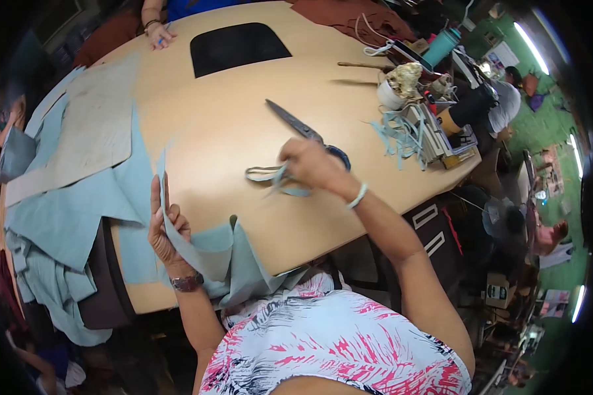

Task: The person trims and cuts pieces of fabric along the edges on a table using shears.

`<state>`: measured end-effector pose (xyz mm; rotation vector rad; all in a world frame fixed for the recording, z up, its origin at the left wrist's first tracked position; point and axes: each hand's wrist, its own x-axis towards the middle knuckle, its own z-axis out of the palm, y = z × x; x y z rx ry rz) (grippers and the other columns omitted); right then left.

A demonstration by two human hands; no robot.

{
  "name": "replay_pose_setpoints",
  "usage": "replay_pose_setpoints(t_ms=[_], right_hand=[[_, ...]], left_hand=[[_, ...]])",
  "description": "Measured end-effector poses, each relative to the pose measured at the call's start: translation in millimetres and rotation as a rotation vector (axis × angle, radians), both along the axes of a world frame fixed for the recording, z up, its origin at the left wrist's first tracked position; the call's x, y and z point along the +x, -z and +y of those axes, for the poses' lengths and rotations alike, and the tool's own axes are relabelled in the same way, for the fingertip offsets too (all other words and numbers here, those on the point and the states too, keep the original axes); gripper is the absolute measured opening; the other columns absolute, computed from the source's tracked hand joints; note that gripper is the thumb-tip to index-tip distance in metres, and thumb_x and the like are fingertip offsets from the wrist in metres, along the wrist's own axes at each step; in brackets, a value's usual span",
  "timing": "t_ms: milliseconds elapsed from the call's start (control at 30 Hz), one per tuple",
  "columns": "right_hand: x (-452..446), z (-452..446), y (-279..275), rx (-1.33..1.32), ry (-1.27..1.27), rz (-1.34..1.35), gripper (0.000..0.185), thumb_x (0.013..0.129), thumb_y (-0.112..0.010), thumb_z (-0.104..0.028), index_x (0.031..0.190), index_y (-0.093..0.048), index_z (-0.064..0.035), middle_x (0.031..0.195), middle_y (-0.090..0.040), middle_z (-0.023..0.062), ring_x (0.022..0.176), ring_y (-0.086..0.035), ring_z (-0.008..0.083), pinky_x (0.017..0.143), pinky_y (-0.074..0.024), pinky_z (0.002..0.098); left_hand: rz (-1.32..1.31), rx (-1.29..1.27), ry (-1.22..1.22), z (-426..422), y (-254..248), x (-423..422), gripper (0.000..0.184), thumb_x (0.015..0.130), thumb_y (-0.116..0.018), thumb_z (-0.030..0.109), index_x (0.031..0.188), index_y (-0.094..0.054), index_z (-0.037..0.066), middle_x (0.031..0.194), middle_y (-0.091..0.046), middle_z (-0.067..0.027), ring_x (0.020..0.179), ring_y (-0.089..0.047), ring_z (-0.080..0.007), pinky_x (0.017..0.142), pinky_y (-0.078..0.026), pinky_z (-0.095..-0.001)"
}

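Observation:
My left hand holds the edge of a blue-grey sheet that hangs over the near edge of the table. Over the middle of the table, my right hand is closed on thin blue-grey strips, a little blurred. Dark scissors lie just beyond it, blades pointing away, their handle partly behind the hand. More blue-grey sheets are heaped at the left, under a pale grey panel.
A black panel lies at the far side, near another person's hand. Brown material sits at the far edge. At the right stand a white cup, a teal bottle, strip scraps and a tool box.

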<state>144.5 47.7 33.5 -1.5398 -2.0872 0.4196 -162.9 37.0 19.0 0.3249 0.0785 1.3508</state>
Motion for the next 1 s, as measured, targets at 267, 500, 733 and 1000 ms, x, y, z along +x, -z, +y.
replay_pose_setpoints(t_ms=[267, 500, 733, 1000], right_hand=[[213.6, 0.7, -79.3, -0.014, 0.676, -0.099, 0.016, 0.071, -0.056, -0.006, 0.08, -0.069, -0.0059, 0.076, -0.066, 0.0149, 0.074, -0.064, 0.0256, 0.071, -0.0491, 0.0322], [248.2, 1.9, -96.7, 0.192, 0.766, -0.414, 0.032, 0.071, -0.056, -0.011, 0.101, -0.063, -0.0023, 0.104, -0.06, 0.0203, 0.097, -0.057, 0.0326, 0.088, -0.0436, 0.0363], [42.6, 17.2, -109.0, -0.22, 0.022, 0.379, 0.058, 0.078, -0.066, -0.029, 0.122, -0.047, 0.0028, 0.111, -0.057, 0.0217, 0.101, -0.057, 0.0236, 0.087, -0.0431, 0.0295], [-10.8, 61.9, -189.0, -0.236, -0.334, 0.424, 0.042, 0.077, -0.064, -0.012, 0.117, -0.052, -0.0069, 0.106, -0.057, 0.0012, 0.096, -0.054, 0.0105, 0.084, -0.0427, 0.025]], left_hand=[[0.097, -0.05, -0.011, -2.1, -3.9, 5.5, 0.071, 0.077, -0.046, -0.008, 0.14, -0.015, 0.001, 0.12, -0.041, -0.01, 0.059, -0.036, -0.0069, 0.043, -0.036, -0.0166], [0.356, -0.006, -0.061, -7.7, -16.0, 15.5, 0.071, 0.074, -0.049, -0.005, 0.139, -0.019, 0.0, 0.134, -0.038, -0.0144, 0.089, -0.05, -0.0131, 0.067, -0.047, -0.0203], [1.044, 0.306, -0.077, -4.5, -50.2, 55.9, 0.062, 0.071, -0.06, 0.002, 0.129, -0.042, -0.001, 0.132, -0.043, -0.0126, 0.121, -0.042, -0.0193, 0.104, -0.026, -0.0302], [0.971, 0.455, 0.031, 6.0, -107.4, 67.3, 0.053, 0.072, -0.067, 0.0, 0.12, -0.046, -0.001, 0.106, -0.058, -0.0088, 0.096, -0.055, -0.0115, 0.079, -0.046, -0.0244]])
